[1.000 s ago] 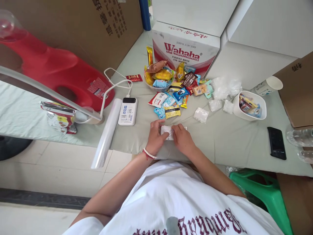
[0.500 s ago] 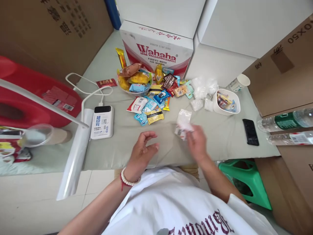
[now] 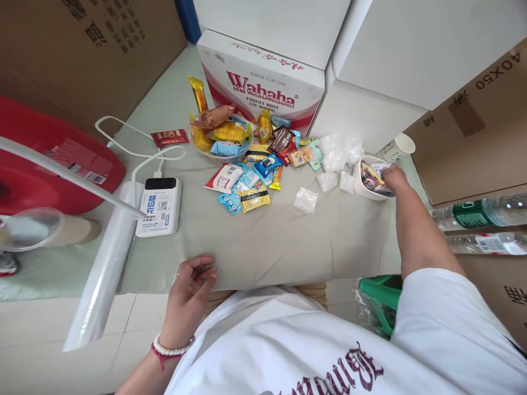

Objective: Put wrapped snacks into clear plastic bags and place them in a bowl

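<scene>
My right hand [image 3: 394, 178] is at the white bowl [image 3: 364, 186] on the right, its fingers bent down over the rim. The fingertips are closed on a whitish printed wrapper [image 3: 379, 169] and partly hidden by the hand. Other coloured wrappers lie in that bowl. Near the table's front edge, my left hand [image 3: 191, 282] is loosely curled and holds nothing; its thumb and fingers are apart. A small clear plastic packet [image 3: 306, 200] lies flat on the table between the hands. Similar clear packets [image 3: 328, 181] sit left of the bowl.
At the back, a clear bowl [image 3: 242, 156] is heaped with snacks, with wrapped snacks [image 3: 255, 197] scattered beside it. A power bank [image 3: 160, 211] with a white cable stands left. A paper cup [image 3: 401, 147] and plastic bottles [image 3: 473, 214] are on the right; a water carton [image 3: 263, 82] stands behind.
My right hand has moved right with the wrapper, from mid-table to the white bowl, leaving a clear packet on the table. My left hand has moved left and toward me.
</scene>
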Demonstrator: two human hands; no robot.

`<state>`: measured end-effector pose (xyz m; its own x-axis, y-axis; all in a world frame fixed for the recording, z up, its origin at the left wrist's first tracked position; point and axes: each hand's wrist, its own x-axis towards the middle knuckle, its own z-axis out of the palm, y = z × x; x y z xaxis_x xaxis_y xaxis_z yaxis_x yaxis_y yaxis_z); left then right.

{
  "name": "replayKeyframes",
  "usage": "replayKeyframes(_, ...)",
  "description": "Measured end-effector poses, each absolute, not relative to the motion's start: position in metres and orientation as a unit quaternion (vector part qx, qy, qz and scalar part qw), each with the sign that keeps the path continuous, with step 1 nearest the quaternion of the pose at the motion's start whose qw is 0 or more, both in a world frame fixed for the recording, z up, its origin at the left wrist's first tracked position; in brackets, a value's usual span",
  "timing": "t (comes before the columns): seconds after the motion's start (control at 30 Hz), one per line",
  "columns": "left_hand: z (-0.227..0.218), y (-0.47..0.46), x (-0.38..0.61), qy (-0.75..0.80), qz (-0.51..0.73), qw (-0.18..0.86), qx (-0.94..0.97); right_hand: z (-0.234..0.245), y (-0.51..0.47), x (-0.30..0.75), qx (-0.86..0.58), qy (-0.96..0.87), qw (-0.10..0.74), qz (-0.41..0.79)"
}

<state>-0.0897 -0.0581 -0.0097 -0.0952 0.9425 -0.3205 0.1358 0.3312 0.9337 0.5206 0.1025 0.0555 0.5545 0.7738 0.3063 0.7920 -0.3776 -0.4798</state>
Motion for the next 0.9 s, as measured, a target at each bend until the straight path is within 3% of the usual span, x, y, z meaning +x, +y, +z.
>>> replayKeyframes(0.1,-0.012,-0.059,-0.088,0.632,0.401,0.502,0.434,0.048,0.096,0.514,-0.859,-0.431,0.269,-0.061)
replayKeyframes(0.23,-0.014,-0.061,-0.088,0.638,0.407,0.488,0.434,0.066,0.075,0.498,-0.817,-0.424,0.323,-0.221)
replayKeyframes(0.3,-0.013,-0.061,-0.088,0.64,0.407,0.479,0.442,0.071,0.06,0.468,-0.764,-0.497,0.34,-0.231)
replayKeyframes(0.37,-0.012,-0.059,-0.086,0.637,0.405,0.459,0.468,0.067,0.048,0.425,-0.695,-0.643,0.296,-0.128)
replayKeyframes(0.43,-0.01,-0.056,-0.084,0.63,0.398,0.441,0.5,0.054,0.041,0.381,-0.599,-0.775,0.202,0.006)
replayKeyframes(0.5,-0.007,-0.054,-0.083,0.625,0.385,0.434,0.523,0.036,0.041,0.347,-0.546,-0.82,0.14,0.1)
replayKeyframes(0.57,-0.002,-0.053,-0.083,0.621,0.381,0.437,0.527,0.02,0.045,0.328,-0.551,-0.808,0.135,0.16)
replayKeyframes(0.73,0.014,-0.044,-0.068,0.576,0.399,0.486,0.522,0.008,0.035,0.299,-0.642,-0.626,0.324,0.302)
replayKeyframes(0.9,0.015,-0.01,-0.008,0.545,0.393,0.589,0.449,0.022,-0.004,0.239,-0.581,-0.458,0.438,0.51)
